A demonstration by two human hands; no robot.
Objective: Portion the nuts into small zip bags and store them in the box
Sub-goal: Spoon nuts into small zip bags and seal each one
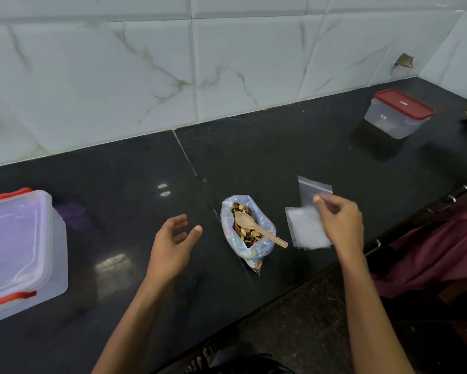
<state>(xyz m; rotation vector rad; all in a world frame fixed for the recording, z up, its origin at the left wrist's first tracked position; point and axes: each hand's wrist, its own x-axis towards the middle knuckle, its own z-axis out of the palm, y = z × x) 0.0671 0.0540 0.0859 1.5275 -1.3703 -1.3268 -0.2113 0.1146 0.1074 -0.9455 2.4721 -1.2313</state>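
An open plastic bag of mixed nuts [247, 230] stands on the black counter [124, 211], with a small wooden spoon [256, 228] lying in it, handle pointing right. To its right lies a stack of small clear zip bags [305, 230]. My right hand [340, 222] pinches one zip bag [312, 188] and lifts it above the stack. My left hand [173, 244] hovers over the counter left of the nut bag, fingers relaxed, holding nothing. A translucent box with red clips [19, 252] sits closed at the far left.
A second clear container with a red lid [399, 113] stands at the back right near the tiled wall [173, 63]. A maroon cloth [429, 252] hangs beyond the counter's front edge on the right. Floor and my feet show below.
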